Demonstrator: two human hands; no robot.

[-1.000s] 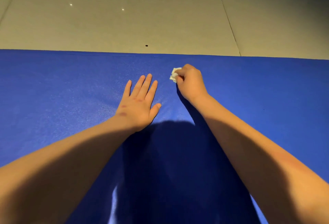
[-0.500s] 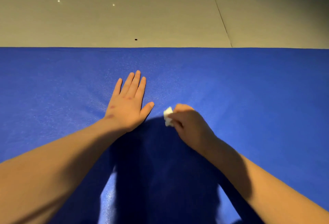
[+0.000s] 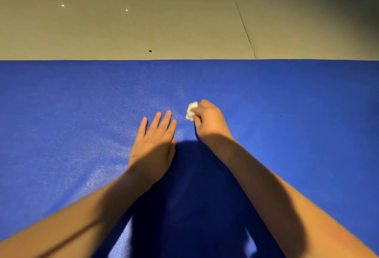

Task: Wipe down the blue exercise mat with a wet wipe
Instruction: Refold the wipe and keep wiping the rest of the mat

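Step in hand, as I read it: wiping in progress, middle of the mat (image 3: 297,104). The mat lies flat on the floor (image 3: 143,11) and fills the view from side to side.

Left hand (image 3: 152,147): palm down on the mat, fingers straight and close together, holding nothing. It looks like a brace that pins the mat against the stroke.

Wipe (image 3: 191,111): a small white wad just right of the left fingertips, apparently touching the mat.

Right hand (image 3: 209,121): knuckles up, fingers curled round the wipe, which pokes out at its left side. The forearm reaches in from the lower right, nearly straight.

Next move, my judgement: the wad is small against this mat, so strokes need firm downward pressure and close overlap. A faint sheen near the hands may be damp. I cannot tell which areas are done.
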